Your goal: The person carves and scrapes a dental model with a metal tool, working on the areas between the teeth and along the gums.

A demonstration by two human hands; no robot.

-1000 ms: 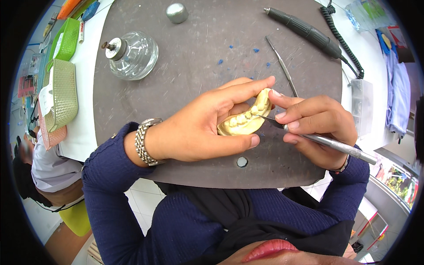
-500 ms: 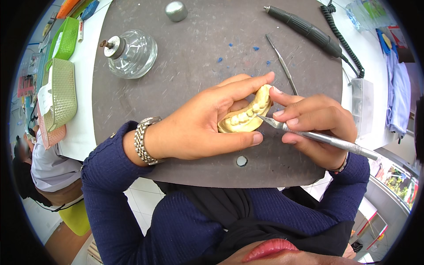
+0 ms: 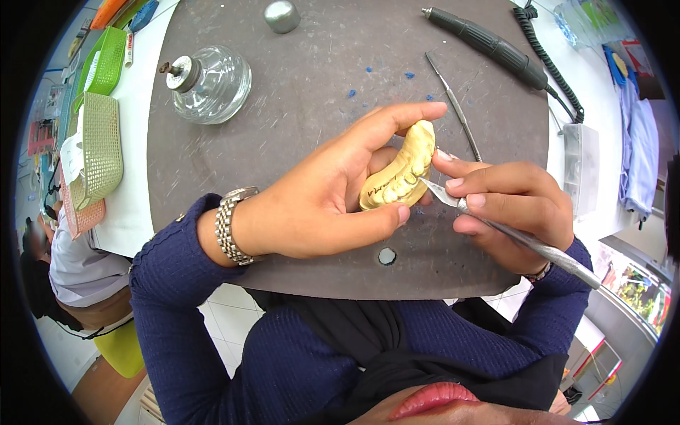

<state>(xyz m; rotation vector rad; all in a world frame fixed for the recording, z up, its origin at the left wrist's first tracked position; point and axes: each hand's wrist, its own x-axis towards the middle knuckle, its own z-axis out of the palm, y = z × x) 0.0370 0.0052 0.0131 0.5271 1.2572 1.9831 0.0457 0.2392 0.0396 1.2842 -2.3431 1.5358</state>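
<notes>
A yellow dental plaster cast (image 3: 405,168), curved like a jaw, is gripped in my left hand (image 3: 322,180), thumb along the near side and index finger stretched over the far end. Some dark handwriting shows on its side. My right hand (image 3: 513,202) pinches a silver scalpel-like knife (image 3: 538,246) in a pen grip. Its blade tip meets the cast's right edge, or lies very close to it. Right fingertips rest near the cast's upper right side. A thin metal carving instrument (image 3: 457,106) lies on the board just beyond my right hand.
A glass spirit lamp (image 3: 212,85) stands at the far left, with a metal cap (image 3: 282,17) beyond it. A black handpiece (image 3: 489,46) with a coiled cord lies far right. Blue crumbs dot the brown board (image 3: 304,85). Baskets (image 3: 103,149) and a seated person are at left.
My left hand has tilted and turned the cast, so its side now faces up more. The knife has shifted slightly right, staying at the cast's edge.
</notes>
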